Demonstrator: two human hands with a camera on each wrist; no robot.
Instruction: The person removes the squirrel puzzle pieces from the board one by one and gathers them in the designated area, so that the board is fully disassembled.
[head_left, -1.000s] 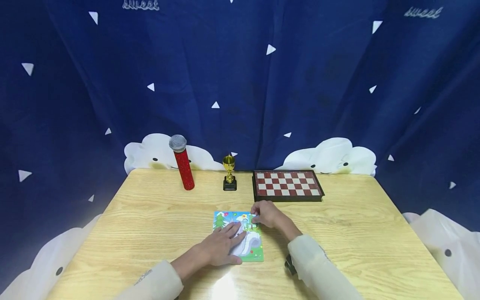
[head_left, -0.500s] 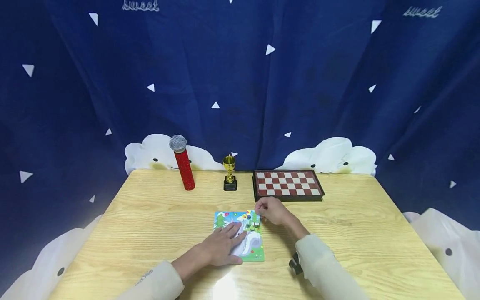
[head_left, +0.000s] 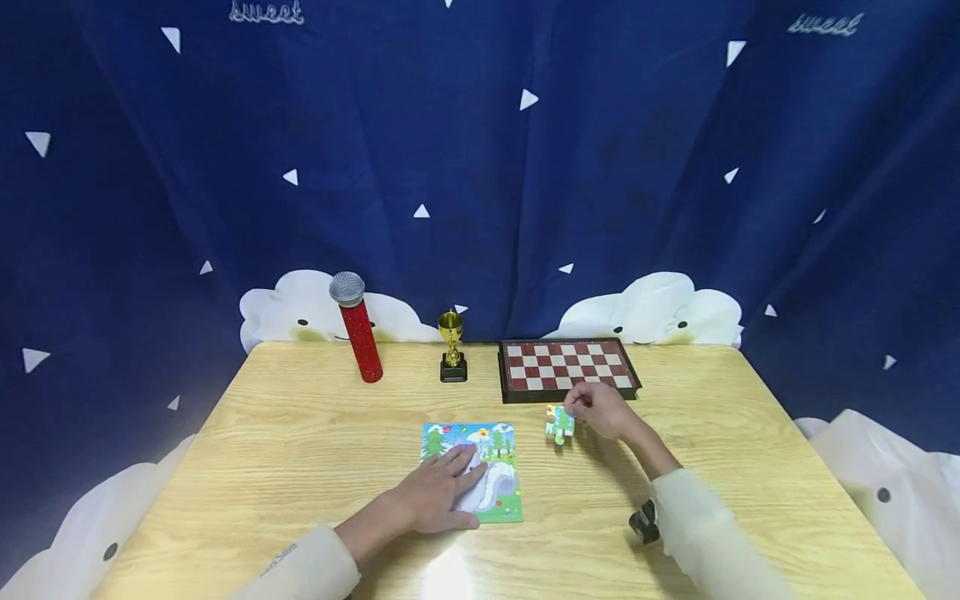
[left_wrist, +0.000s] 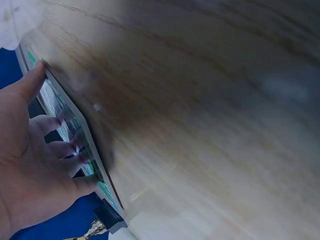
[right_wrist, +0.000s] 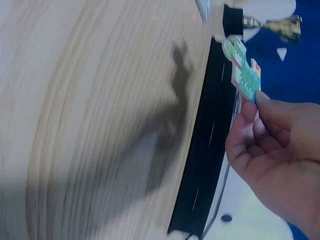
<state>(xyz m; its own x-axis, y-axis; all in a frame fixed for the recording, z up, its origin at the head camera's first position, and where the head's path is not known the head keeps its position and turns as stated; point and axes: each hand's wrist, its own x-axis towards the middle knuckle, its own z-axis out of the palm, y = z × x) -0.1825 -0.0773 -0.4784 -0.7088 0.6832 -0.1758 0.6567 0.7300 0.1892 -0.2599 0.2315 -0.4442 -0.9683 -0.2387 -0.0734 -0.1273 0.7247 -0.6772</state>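
Observation:
A square, brightly coloured jigsaw puzzle (head_left: 501, 490) with printed trees, sky and a large pale grey figure lies on the table. My left hand (head_left: 441, 492) rests across its left and middle part with straight, spread fingers. In the left wrist view the thumb and fingertips of the left hand (left_wrist: 45, 155) touch the puzzle's face. Up and to the right, away from the puzzle, my right hand (head_left: 603, 410) pinches a puzzle piece (head_left: 559, 425) by one corner. In the right wrist view that puzzle piece (right_wrist: 244, 70), with a green tree on it, is held between thumb and index finger, above the table.
A folded checkered board (head_left: 570, 367) in a black frame lies behind the right hand. Farther left stand a small gold trophy cup (head_left: 452, 346) and a red microphone (head_left: 360, 333). A blue curtain (head_left: 480, 150) hangs behind the wooden table (head_left: 300, 450).
The right hand has lifted the puzzle piece from the puzzle's upper right corner and carried it to the right. The left hand stays on the puzzle. The head view has shifted slightly.

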